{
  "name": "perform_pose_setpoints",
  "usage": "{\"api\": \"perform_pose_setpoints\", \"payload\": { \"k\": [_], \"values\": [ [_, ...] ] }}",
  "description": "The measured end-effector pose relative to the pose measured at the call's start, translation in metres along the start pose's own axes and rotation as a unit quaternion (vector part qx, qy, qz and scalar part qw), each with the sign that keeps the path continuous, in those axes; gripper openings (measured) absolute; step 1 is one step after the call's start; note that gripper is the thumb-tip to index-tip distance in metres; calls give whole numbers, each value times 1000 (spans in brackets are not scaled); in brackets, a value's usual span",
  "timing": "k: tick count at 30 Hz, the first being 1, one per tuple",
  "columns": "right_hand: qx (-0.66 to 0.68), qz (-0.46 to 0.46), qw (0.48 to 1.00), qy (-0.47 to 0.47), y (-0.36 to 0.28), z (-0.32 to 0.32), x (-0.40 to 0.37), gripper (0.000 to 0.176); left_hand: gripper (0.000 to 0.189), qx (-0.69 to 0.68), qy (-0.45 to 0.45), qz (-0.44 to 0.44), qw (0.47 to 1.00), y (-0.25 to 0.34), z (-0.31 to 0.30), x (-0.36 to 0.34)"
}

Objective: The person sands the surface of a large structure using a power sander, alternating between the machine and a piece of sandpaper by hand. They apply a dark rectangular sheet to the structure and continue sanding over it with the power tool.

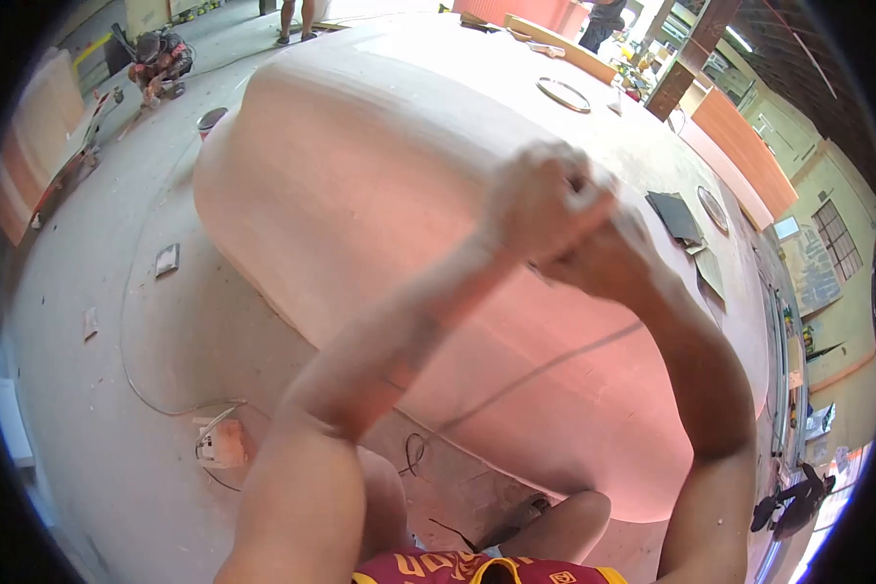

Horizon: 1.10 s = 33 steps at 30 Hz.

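My left hand [540, 200] is curled into a fist, blurred by motion, above a large smooth piece with rounded edges [350, 195] coated in pale pink. Pressed close against it from the right is my right hand [608, 258], its fingers bent and also smeared. Both forearms reach forward and meet over the side of the piece. Whatever lies between the hands, if anything, is too hidden to make out. A thin dark line [545, 375], perhaps a shadow or a cord, runs across the pink surface below them.
Dark sheets [674, 216] and a ring-shaped item [563, 94] lie on the pale top. A cable [127, 360] winds over the floor to a small box [221, 443]. A bucket [210, 120] stands by the far left end. A person crouches [161, 63] at the back left.
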State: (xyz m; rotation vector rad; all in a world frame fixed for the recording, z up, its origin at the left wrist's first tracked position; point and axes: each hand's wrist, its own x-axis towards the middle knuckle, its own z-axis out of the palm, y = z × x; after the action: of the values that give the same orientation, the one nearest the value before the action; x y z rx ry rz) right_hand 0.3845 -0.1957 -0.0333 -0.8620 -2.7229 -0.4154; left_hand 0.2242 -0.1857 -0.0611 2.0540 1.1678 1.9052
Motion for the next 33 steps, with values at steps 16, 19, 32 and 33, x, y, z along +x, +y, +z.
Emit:
{"api": "perform_pose_setpoints", "payload": {
  "k": [16, 19, 32, 33],
  "values": [
    [-37, -48, 995, 83, -28, 26, 36, 32, 36, -34, 16, 64, 997, -41, -40, -8],
    [47, 12, 999, -5, -53, 25, 120, 19, 27, 19, 34, 136, 990, -113, -82, 22],
    [39, -29, 996, -71, -94, 74, 297, 43, 41, 32, 50, 151, 987, -189, -217, 53],
    [43, -36, 995, -79, -89, 69, 282, 43, 39, -58, 46, 85, 994, -182, -200, 51]
  ]
}}
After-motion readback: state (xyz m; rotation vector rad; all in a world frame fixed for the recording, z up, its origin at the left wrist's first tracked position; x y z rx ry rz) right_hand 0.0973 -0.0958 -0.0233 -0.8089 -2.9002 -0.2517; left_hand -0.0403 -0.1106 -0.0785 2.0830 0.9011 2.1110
